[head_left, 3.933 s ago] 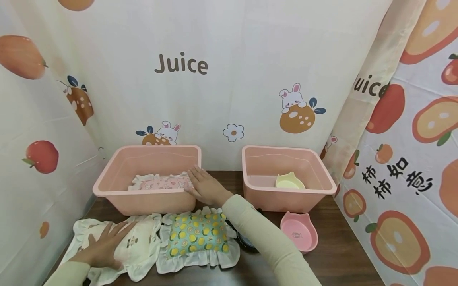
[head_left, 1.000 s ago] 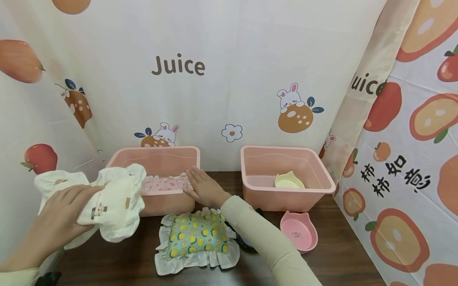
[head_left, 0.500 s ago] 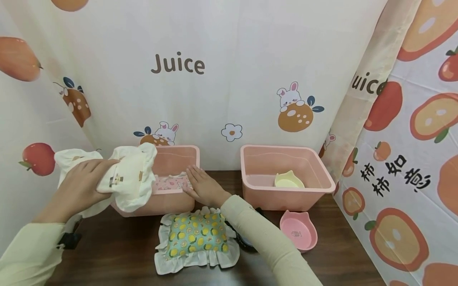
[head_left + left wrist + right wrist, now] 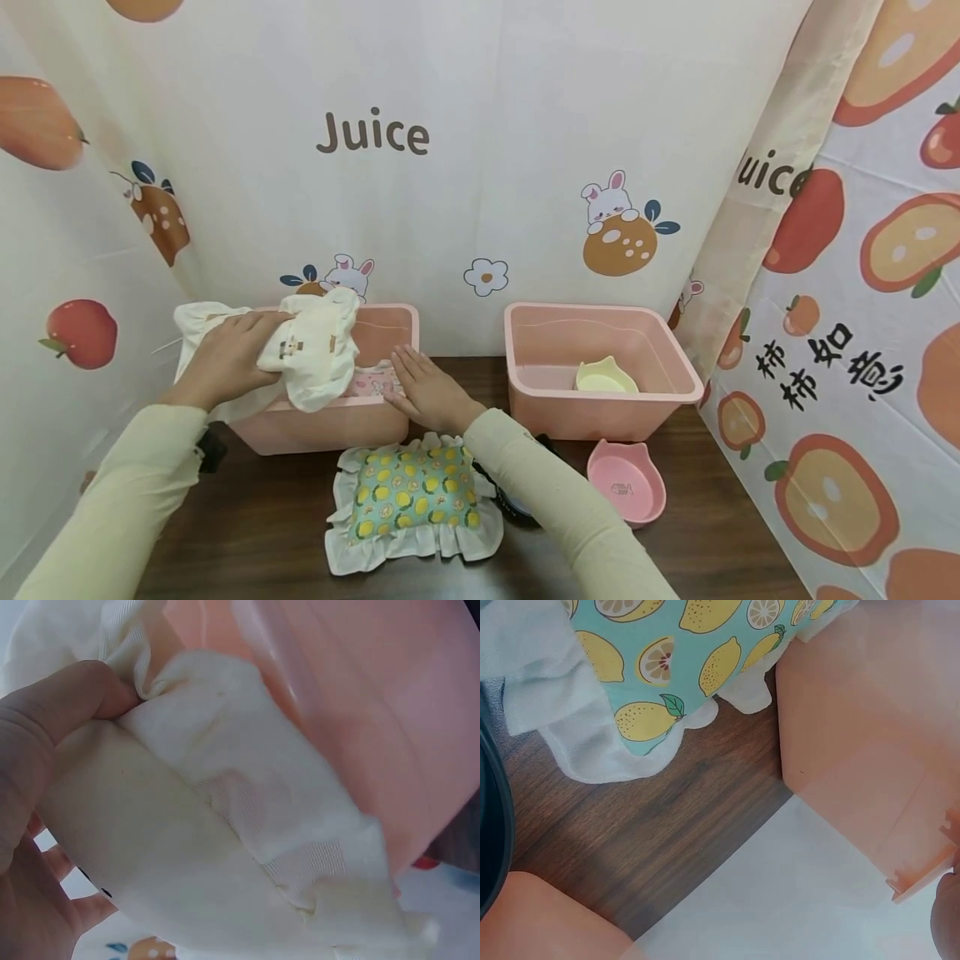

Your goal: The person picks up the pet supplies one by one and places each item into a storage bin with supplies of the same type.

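Note:
Over the left pink bin (image 4: 322, 430), my left hand (image 4: 236, 357) grips a cream pillow (image 4: 318, 346) with a ruffled edge and small bear prints. In the left wrist view the thumb presses into the pillow's cloth (image 4: 157, 840), and the fingers reach round behind it. Partly covered by that pillow, a pink ruffled pillow (image 4: 367, 383) lies inside the bin. My right hand (image 4: 435, 392) rests with straight fingers against the bin's right rim. On the table in front of the bin lies a green lemon-print pillow (image 4: 416, 492) with a white ruffle.
A second pink bin (image 4: 592, 419) stands to the right, with a pale yellow cat-eared bowl (image 4: 606, 379) inside. In front of it sits a pink cat-eared bowl (image 4: 626, 483). My right sleeve (image 4: 558, 496) partly hides a dark round object (image 4: 519, 512). Printed curtains surround the table.
My left hand has picked the cream pillow up off the table and carried it up and rightward over the left bin. The right hand stays at the bin's rim.

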The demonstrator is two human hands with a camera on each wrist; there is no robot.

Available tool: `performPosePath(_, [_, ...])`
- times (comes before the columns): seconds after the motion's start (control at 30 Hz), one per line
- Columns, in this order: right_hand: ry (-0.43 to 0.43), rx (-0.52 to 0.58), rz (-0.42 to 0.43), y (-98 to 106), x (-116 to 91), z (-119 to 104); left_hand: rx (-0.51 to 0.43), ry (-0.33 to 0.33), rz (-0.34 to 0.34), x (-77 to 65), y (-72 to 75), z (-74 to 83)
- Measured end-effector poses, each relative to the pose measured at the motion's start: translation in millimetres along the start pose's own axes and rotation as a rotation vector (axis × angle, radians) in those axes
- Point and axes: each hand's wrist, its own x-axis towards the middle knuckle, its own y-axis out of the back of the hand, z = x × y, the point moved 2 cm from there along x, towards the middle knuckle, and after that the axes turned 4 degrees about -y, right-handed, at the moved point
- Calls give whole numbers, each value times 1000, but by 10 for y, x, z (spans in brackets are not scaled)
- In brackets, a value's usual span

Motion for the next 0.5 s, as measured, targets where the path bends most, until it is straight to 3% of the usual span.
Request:
performPosePath(0.27, [2, -19, -19, 2, 2, 11, -26, 66, -90, 165, -190, -1])
performPosePath(0.5, [-1, -9, -34, 12, -14, 9, -41, 81, -109, 254, -342, 41])
